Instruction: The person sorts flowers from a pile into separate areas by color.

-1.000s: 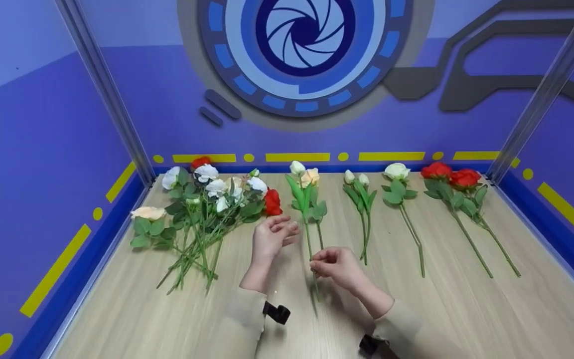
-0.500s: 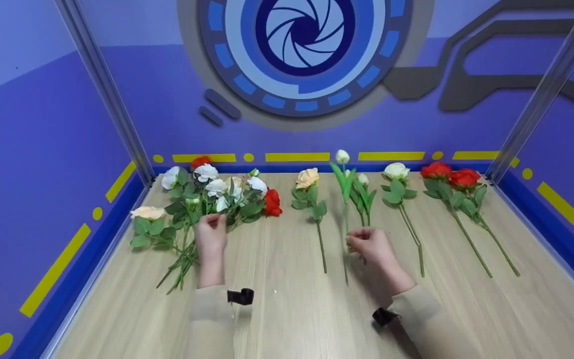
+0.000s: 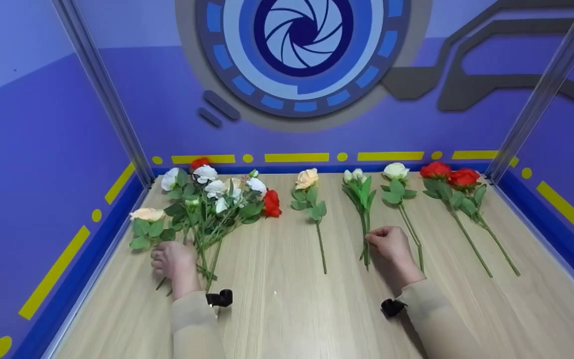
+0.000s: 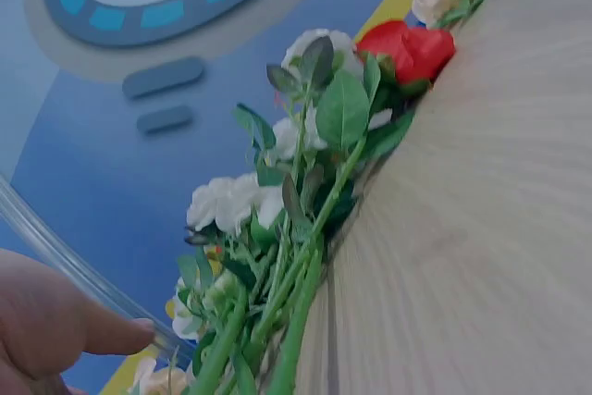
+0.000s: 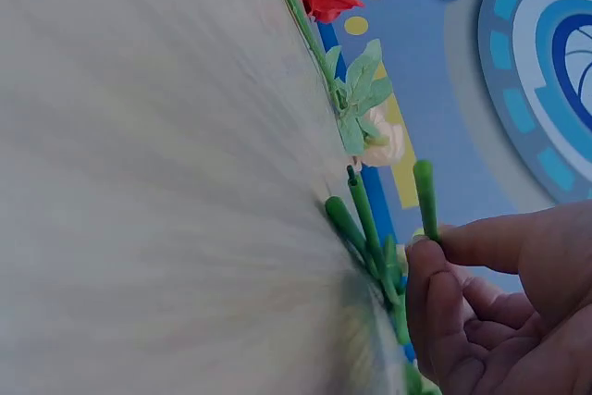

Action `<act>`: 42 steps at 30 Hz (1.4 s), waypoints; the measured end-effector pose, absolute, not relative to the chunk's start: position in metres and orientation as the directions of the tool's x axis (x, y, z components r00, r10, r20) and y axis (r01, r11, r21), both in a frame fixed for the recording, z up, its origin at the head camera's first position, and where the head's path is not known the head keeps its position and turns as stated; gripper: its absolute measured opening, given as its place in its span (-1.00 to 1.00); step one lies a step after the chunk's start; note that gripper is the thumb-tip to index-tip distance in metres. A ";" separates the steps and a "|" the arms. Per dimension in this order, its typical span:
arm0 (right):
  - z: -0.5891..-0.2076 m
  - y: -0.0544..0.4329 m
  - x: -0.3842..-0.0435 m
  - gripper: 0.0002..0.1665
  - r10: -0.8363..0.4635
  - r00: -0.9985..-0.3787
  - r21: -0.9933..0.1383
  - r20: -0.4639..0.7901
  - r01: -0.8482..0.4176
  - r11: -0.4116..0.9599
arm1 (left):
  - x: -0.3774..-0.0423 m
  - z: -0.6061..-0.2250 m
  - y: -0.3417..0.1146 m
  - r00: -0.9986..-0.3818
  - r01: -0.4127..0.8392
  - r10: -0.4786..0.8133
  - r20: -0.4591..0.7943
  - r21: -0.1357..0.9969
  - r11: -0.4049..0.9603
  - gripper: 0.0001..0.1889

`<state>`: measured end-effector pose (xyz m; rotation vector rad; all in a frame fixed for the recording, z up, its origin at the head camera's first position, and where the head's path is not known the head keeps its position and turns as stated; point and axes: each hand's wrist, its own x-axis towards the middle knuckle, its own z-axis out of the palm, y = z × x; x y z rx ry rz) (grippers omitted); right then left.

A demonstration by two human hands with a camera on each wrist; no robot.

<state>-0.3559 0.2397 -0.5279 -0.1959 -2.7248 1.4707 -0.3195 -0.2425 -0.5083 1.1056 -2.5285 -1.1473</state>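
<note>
Pinching 1 white tulip [image 5: 425,193] by stem in right hand [image 3: 391,248], thumb to finger | beside 2 more tulips [image 3: 348,176] | at flower pile [image 3: 221,203] with left hand [image 3: 176,260], cannot tell if spread or gripping

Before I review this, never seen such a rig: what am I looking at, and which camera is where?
No robot here: just a person's bare left hand and right hand. The wide picture comes from a camera worn on the head, looking forward and down. The other two come from one camera on each wrist.

On the wooden table, left to right in the wide picture: a loose pile of flowers, a single peach rose, white tulips, a white rose and two red roses.

The right hand pinches one tulip stem. The left hand is at the pile's stems; I can't tell whether it grips any.
</note>
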 end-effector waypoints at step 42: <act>-0.533 0.242 -0.354 -0.77 0.129 -0.987 -0.807 -0.098 0.154 0.571 | -0.319 -0.484 -0.247 -0.831 -0.201 -0.509 -0.222 0.975 -0.096 -0.52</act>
